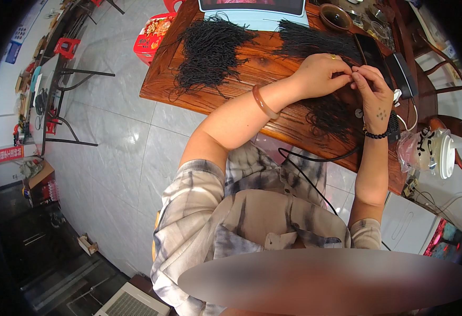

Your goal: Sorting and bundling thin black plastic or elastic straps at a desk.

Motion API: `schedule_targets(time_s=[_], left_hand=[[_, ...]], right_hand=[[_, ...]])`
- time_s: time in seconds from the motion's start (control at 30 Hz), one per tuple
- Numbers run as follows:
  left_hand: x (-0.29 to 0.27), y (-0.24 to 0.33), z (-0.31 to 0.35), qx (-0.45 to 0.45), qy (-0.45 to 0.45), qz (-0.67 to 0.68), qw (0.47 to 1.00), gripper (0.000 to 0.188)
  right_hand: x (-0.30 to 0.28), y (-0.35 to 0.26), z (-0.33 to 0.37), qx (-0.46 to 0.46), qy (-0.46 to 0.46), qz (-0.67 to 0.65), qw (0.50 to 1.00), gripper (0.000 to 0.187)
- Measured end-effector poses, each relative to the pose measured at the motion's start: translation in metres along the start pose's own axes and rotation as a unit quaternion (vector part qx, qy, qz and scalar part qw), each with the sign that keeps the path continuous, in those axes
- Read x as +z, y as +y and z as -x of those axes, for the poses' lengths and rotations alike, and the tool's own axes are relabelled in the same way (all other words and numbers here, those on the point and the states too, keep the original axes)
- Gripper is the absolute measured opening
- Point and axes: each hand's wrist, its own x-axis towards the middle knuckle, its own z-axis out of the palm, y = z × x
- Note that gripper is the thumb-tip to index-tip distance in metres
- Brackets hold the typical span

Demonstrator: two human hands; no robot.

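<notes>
My left hand and my right hand meet over the right part of a brown wooden table. Both are closed, thumb and forefinger pinched, their fingertips almost touching. Whatever sits between them is too small to make out. Below and beside the hands lies a loose bunch of thin black cords. Behind my left hand spreads another bunch of black cords. A larger heap of black cords covers the table's left side. A bangle circles my left wrist; dark beads circle my right.
A screen device stands at the table's back, near a brown bowl. Right of my hands lie a phone and a black box. A white-lidded cup stands far right. A black cable hangs across my lap.
</notes>
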Motion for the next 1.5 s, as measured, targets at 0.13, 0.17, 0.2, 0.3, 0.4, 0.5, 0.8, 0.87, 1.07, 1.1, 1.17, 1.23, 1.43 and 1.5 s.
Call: schedule_targets(time_s=[0.13,0.17,0.2,0.3,0.4,0.5,0.8,0.87,1.07,1.1,1.17,1.23,1.43,1.5], left_hand=[[0.001,-0.002,0.000,0.009,0.007,-0.003,1.000,0.012],[0.001,-0.002,0.000,0.009,0.007,-0.002,1.000,0.012],[0.000,-0.001,0.000,0.005,0.006,-0.004,1.000,0.012],[-0.002,0.002,0.000,-0.008,0.002,-0.001,1.000,0.012],[-0.001,0.001,0.000,-0.009,0.004,0.006,1.000,0.012],[0.000,0.000,0.000,-0.002,0.012,0.010,1.000,0.012],[0.000,0.000,0.000,-0.011,-0.001,0.008,1.000,0.012],[0.000,0.000,0.000,-0.011,-0.002,0.007,1.000,0.012],[0.000,0.001,-0.002,0.023,0.018,-0.027,0.999,0.014],[-0.001,0.005,-0.006,0.059,0.047,-0.027,0.997,0.016],[-0.001,0.006,-0.007,0.095,0.076,-0.026,0.992,0.020],[-0.001,0.005,-0.004,0.066,0.036,0.054,0.996,0.024],[-0.006,0.012,-0.002,-0.189,-0.086,0.343,0.916,0.017],[-0.006,0.015,-0.003,-0.204,-0.070,0.374,0.902,0.016]], right_hand=[[0.001,0.001,0.000,-0.013,-0.006,0.004,1.000,0.012],[0.000,0.001,0.000,-0.011,-0.006,0.006,1.000,0.011],[0.001,0.001,0.000,-0.010,-0.006,0.007,1.000,0.011],[0.001,0.001,0.000,-0.019,-0.002,0.019,1.000,0.011],[0.003,-0.003,0.001,-0.015,0.002,0.011,1.000,0.010],[0.004,-0.002,0.001,-0.014,0.006,-0.004,1.000,0.010],[0.005,-0.008,0.002,-0.027,0.008,-0.010,1.000,0.011],[0.004,-0.007,0.003,-0.031,0.008,-0.008,0.999,0.011],[0.003,-0.007,0.003,-0.072,0.013,0.054,0.996,0.011],[0.003,-0.006,0.002,-0.107,0.012,0.086,0.990,0.011],[0.003,-0.005,0.001,-0.118,0.014,0.071,0.990,0.012],[0.003,-0.004,0.001,-0.130,0.015,0.055,0.990,0.012],[-0.005,0.006,0.002,-0.022,-0.021,-0.098,0.995,0.012],[-0.006,0.008,0.001,-0.002,-0.013,-0.144,0.989,0.011]])
